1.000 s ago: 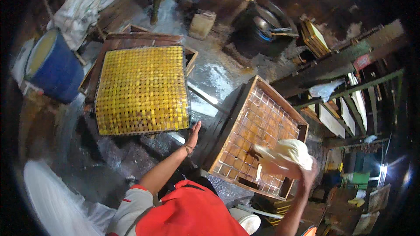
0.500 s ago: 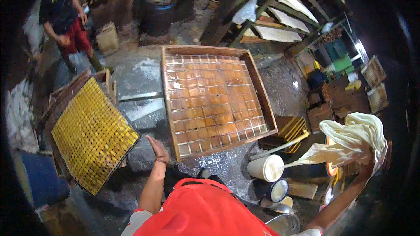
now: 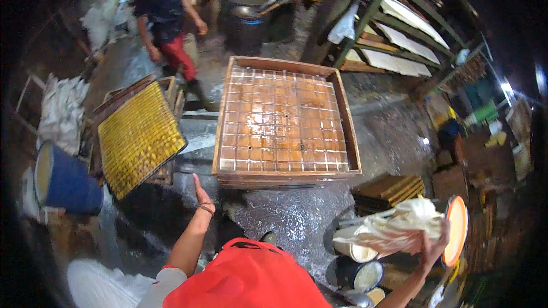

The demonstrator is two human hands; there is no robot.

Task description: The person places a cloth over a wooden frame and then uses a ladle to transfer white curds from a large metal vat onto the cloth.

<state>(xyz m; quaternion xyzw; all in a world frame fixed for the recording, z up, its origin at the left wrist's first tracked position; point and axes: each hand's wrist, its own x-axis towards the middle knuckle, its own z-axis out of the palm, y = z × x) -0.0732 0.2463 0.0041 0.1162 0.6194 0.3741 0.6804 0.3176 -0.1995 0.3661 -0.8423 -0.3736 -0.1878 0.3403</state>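
Observation:
My right hand (image 3: 435, 249) is closed on a bunched cream cloth (image 3: 402, 225), which trails leftward over a white bucket (image 3: 361, 252) and partly hides it. Just beyond that hand is an orange-rimmed round container (image 3: 456, 231). My left hand (image 3: 204, 198) is held out with its fingers stretched, empty, near the close left corner of a square wooden frame (image 3: 291, 178). Inside the frame, a pale grid of lines crosses a wet brown board (image 3: 268, 120). Left of my left hand, a yellow woven mat (image 3: 140, 140) leans tilted on wooden crates.
A person (image 3: 165, 23) in a dark shirt stands at the far left, near a large dark pot (image 3: 251, 28). Stacked boards (image 3: 388, 190) lie right of the frame. A blue barrel (image 3: 71, 179) lies at left; a rack (image 3: 394, 34) holds white sheets at back right.
My right hand has lowered the cloth and swung it left over the bucket. The person at the back has walked rightward. My view has shifted; my left hand stays outstretched.

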